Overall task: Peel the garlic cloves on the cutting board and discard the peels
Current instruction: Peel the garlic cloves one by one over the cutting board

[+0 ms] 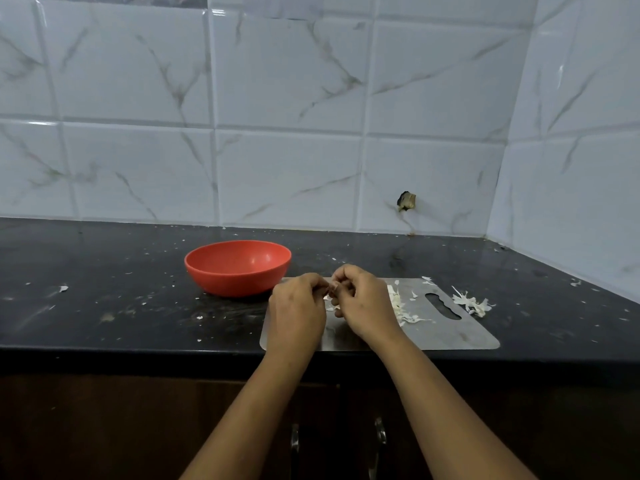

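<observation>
A steel cutting board (pixel 450 332) lies on the black counter near its front edge. Above the board's left part, my left hand (pixel 296 311) and my right hand (pixel 363 301) meet, fingers curled, both pinching a small garlic clove (pixel 331 289) between their fingertips. Most of the clove is hidden by the fingers. White garlic peels (pixel 403 308) lie on the board just right of my right hand. A second heap of peels (pixel 471 302) sits on the counter past the board's handle hole.
A red bowl (pixel 238 266) stands on the counter just left of and behind the board; its inside is not visible. Small white flakes dot the black counter (pixel 121 306). Tiled walls close the back and right. Cabinet handles (pixel 379 434) show below the counter edge.
</observation>
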`<state>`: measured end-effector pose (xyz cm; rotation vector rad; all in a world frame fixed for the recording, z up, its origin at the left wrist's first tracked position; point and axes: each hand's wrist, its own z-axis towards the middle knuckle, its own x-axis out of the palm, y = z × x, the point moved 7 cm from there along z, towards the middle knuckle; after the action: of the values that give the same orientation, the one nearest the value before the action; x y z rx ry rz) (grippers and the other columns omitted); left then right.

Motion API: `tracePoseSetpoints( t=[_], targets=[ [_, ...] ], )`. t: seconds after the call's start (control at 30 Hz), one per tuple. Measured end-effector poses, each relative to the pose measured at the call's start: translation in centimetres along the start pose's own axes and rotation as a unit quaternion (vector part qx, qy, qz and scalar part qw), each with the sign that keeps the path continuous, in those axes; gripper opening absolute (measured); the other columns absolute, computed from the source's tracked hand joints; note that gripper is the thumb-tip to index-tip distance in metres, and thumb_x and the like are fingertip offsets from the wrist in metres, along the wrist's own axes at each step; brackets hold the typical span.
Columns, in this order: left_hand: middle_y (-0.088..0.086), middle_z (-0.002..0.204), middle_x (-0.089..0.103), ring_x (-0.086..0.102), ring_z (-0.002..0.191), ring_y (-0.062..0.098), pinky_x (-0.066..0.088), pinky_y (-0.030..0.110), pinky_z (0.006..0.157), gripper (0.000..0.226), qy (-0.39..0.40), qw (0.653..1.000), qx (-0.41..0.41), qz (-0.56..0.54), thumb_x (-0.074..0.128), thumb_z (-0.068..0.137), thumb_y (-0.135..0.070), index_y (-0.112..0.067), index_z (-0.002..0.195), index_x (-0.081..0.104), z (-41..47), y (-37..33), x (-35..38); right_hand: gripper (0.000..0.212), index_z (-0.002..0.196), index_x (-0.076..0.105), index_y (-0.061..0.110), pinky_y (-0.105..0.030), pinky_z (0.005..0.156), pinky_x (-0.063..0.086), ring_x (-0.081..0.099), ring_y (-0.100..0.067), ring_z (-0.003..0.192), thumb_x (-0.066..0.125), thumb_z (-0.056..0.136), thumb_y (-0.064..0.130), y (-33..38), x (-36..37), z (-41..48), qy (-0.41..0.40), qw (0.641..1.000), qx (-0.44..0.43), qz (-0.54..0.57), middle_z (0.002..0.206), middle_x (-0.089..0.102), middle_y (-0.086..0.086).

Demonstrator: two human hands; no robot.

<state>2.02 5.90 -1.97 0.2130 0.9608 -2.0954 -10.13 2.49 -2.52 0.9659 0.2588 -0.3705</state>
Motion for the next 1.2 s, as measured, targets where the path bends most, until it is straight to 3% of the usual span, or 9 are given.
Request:
tracePoseSetpoints(
  t=[0.13,0.4,0.5,0.63,0.7,0.83,0.97,1.1,1.2],
  targets=[
    [-0.004,0.08,0.072,0.068,0.074,0.007,0.055,0.022,0.074,0.011,0.047,0.99,-0.079,-0.11,0.067,0.087,-0.011,-0.016,0.093,0.075,0.3,1.0,0.0,0.024,0.077,0.058,0.017,-0.022,0.05,0.051,0.061,-0.013,0.061,0.05,0.094,0.002,-0.1,0.0,-0.1,0.009,0.998,0.035,0.057,0.074,0.064,-0.011],
    [0.008,0.071,0.07,0.068,0.064,0.014,0.054,0.02,0.059,0.007,0.064,0.891,-0.243,-0.378,0.066,0.087,-0.005,-0.006,0.082,0.069,0.1,2.6,0.8,0.022,0.084,0.053,0.011,-0.02,0.049,0.048,0.056,-0.012,0.053,0.041,0.102,0.006,-1.0,-0.5,-0.1,0.007,0.951,0.15,0.272,0.065,0.059,-0.004],
    [0.005,0.066,0.068,0.064,0.058,0.012,0.05,0.018,0.052,0.008,0.038,0.901,-0.239,-0.36,0.068,0.086,-0.006,-0.008,0.079,0.07,1.0,3.2,-0.1,0.022,0.086,0.049,0.012,-0.02,0.046,0.046,0.052,-0.013,0.051,0.036,0.103,0.008,-2.0,-1.6,0.0,-0.022,0.936,0.189,0.297,0.065,0.057,-0.007],
    [-0.009,0.066,0.064,0.06,0.064,0.006,0.044,0.022,0.065,0.004,-0.034,0.986,-0.125,-0.107,0.075,0.081,-0.021,-0.018,0.079,0.074,4.0,2.8,-5.1,0.027,0.08,0.045,0.016,-0.02,0.043,0.037,0.046,-0.013,0.05,0.03,0.1,0.008,-2.6,-3.0,0.2,-0.039,0.966,0.176,0.183,0.062,0.054,-0.005],
    [-0.009,0.073,0.065,0.061,0.078,0.012,0.044,0.025,0.073,0.003,-0.055,0.992,-0.115,0.005,0.075,0.08,-0.023,-0.021,0.08,0.073,5.1,3.1,-7.7,0.026,0.078,0.045,0.015,-0.017,0.044,0.036,0.045,-0.012,0.052,0.031,0.1,0.009,-2.5,-3.5,0.5,-0.036,0.983,0.143,0.107,0.063,0.053,-0.006],
    [0.003,0.094,0.071,0.063,0.094,0.026,0.049,0.034,0.078,0.008,0.003,0.976,-0.182,0.12,0.077,0.077,-0.023,-0.026,0.077,0.07,6.6,6.2,-8.5,0.027,0.076,0.051,0.016,-0.022,0.055,0.038,0.05,-0.012,0.057,0.037,0.099,0.009,-2.6,-3.0,1.5,0.003,0.995,0.1,-0.013,0.067,0.059,-0.005],
    [0.007,0.105,0.07,0.063,0.1,0.026,0.047,0.033,0.08,0.026,0.084,0.968,-0.18,0.153,0.058,0.083,-0.002,-0.024,0.083,0.073,7.3,6.8,-6.9,0.028,0.086,0.065,0.016,-0.025,0.071,0.047,0.06,-0.017,0.079,0.046,0.09,-0.003,-2.1,-1.5,2.9,0.049,0.984,0.02,-0.171,0.09,0.067,-0.005],
    [0.007,0.101,0.071,0.063,0.1,0.021,0.045,0.028,0.082,0.03,0.041,0.986,-0.134,0.087,0.048,0.087,-0.001,-0.021,0.087,0.071,7.7,5.3,-6.3,0.033,0.11,0.071,0.016,-0.028,0.092,0.047,0.061,-0.022,0.106,0.054,0.088,-0.001,-1.2,0.7,3.7,0.135,0.955,-0.017,-0.264,0.112,0.067,-0.008],
    [0.0,0.09,0.072,0.063,0.093,0.017,0.044,0.025,0.079,0.03,0.028,0.996,-0.079,0.037,0.048,0.086,0.001,-0.016,0.093,0.072,7.1,3.2,-5.6,0.041,0.118,0.069,0.02,-0.026,0.094,0.047,0.061,-0.023,0.111,0.054,0.087,-0.002,-1.1,2.1,3.7,0.196,0.93,-0.018,-0.312,0.119,0.068,-0.007]
  ],
)
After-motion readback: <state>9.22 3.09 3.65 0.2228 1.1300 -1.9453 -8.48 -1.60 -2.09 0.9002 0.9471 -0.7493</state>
